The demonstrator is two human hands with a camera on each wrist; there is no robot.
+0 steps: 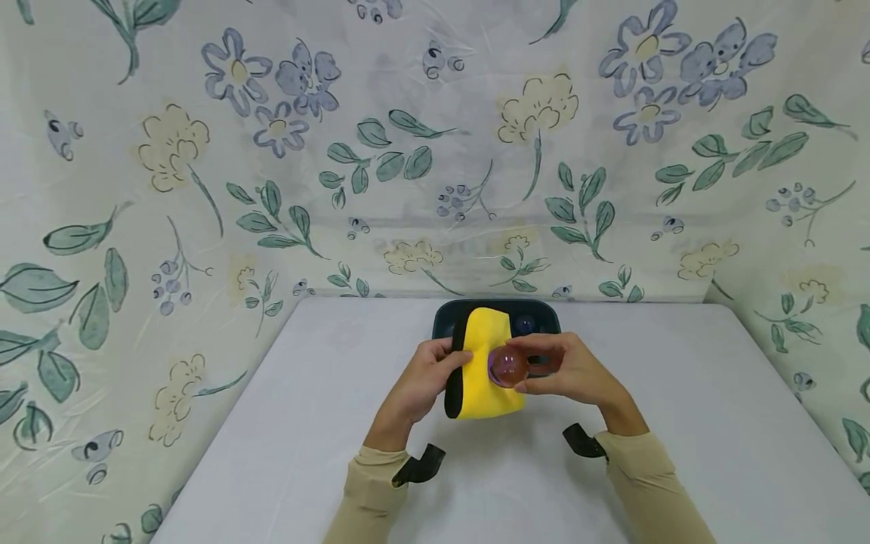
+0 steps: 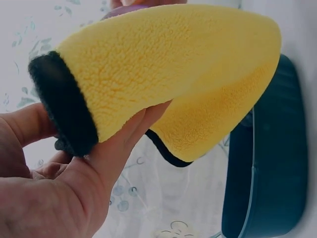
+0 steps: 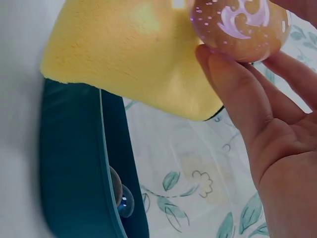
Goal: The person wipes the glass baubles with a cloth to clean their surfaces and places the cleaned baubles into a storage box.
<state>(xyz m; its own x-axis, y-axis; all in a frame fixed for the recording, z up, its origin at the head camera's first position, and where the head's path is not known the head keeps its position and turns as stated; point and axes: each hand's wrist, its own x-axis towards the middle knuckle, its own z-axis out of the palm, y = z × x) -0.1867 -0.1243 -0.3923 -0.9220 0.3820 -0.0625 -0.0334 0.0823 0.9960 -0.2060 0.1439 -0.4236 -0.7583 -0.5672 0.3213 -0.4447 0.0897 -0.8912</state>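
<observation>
My left hand (image 1: 423, 379) grips a fuzzy yellow cloth (image 1: 484, 397) by its black-edged side, thumb in front and fingers behind. In the left wrist view the cloth (image 2: 163, 54) drapes over the fingers of the left hand (image 2: 64, 193). Between the thumb and fingers of my right hand (image 1: 574, 369) is a clear, shiny ball (image 1: 510, 367). A purple swirl mark and small specks show on the ball (image 3: 240, 25) in the right wrist view. The ball is held right in front of the cloth; whether they touch is unclear.
Behind the hands, a dark teal plastic bin (image 1: 445, 321) stands near the back of the white table (image 1: 326, 423). Inside it lies a dark blue ball (image 1: 526, 325), partly seen with other round items in the right wrist view. A floral curtain (image 1: 435, 151) hangs behind the table.
</observation>
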